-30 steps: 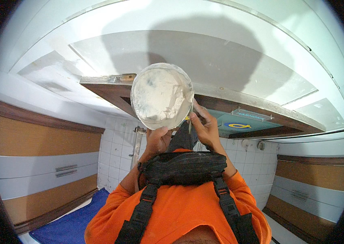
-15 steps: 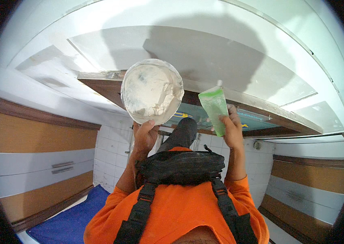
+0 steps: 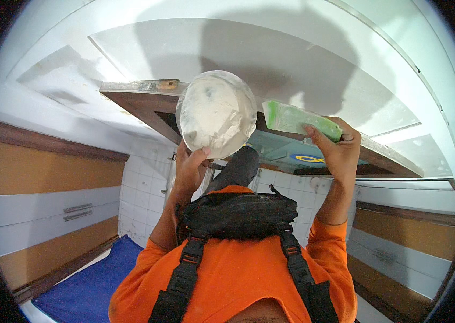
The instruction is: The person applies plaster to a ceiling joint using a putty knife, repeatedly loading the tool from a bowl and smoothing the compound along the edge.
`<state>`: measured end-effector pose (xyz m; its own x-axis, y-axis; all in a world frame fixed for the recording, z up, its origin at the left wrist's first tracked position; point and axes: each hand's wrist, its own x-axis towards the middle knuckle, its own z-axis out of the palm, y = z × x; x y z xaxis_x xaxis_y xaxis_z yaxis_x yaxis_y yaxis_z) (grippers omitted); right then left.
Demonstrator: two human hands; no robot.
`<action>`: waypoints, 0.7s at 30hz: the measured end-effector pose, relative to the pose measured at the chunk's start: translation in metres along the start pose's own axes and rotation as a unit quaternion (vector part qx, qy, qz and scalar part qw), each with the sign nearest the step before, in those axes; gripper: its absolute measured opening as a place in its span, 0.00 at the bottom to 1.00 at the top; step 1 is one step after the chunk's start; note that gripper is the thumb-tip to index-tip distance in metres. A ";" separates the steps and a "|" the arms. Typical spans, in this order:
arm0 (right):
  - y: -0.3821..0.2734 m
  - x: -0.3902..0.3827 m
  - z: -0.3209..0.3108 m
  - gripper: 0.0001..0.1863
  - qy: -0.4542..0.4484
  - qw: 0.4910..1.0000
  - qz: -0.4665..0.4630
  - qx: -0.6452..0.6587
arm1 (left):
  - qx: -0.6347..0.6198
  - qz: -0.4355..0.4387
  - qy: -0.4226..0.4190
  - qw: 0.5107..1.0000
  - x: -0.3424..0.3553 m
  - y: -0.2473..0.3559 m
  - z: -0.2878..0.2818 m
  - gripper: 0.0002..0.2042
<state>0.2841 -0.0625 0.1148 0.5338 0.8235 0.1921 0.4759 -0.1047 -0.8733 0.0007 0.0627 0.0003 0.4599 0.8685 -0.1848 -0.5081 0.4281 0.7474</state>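
Two hands are raised overhead toward a white ceiling (image 3: 270, 59). The left hand (image 3: 191, 171) is clenched around the lower rim of a round pan (image 3: 217, 114) that is coated and filled with white putty, holding it tilted so its inside faces the camera, just below a brown wooden ledge (image 3: 136, 102). The right hand (image 3: 336, 149) grips a wide green-handled putty blade (image 3: 298, 119), fingers wrapped over its handle end; the blade lies nearly flat, pointing left, its tip just beside the pan's right edge and close under the ceiling panel. Both forearms rise from orange sleeves (image 3: 233, 274), and a black harness with straps (image 3: 238, 215) sits on the chest. Behind the arms is a white tiled wall (image 3: 144, 185). Brown and grey banded panels (image 3: 44, 210) run along the left, and a blue mat (image 3: 96, 285) lies low at the left.
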 end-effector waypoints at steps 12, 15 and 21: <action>0.006 0.013 0.030 0.10 -0.040 0.997 -0.018 0.056 | 0.133 -0.058 -0.020 0.989 0.006 0.011 0.002 0.31; 0.011 0.015 0.034 0.09 -0.095 0.995 -0.025 0.027 | 0.167 -0.064 -0.039 0.983 0.009 0.010 0.001 0.34; 0.018 0.023 0.043 0.11 -0.141 0.990 -0.024 -0.009 | 0.200 -0.065 -0.056 0.976 0.007 0.015 0.011 0.30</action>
<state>0.2752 -0.0213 0.0843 0.2953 0.9503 0.0983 0.5088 -0.0693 -0.8581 0.0043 0.0728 0.0166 0.5898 0.7712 -0.2395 -0.1266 0.3812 0.9158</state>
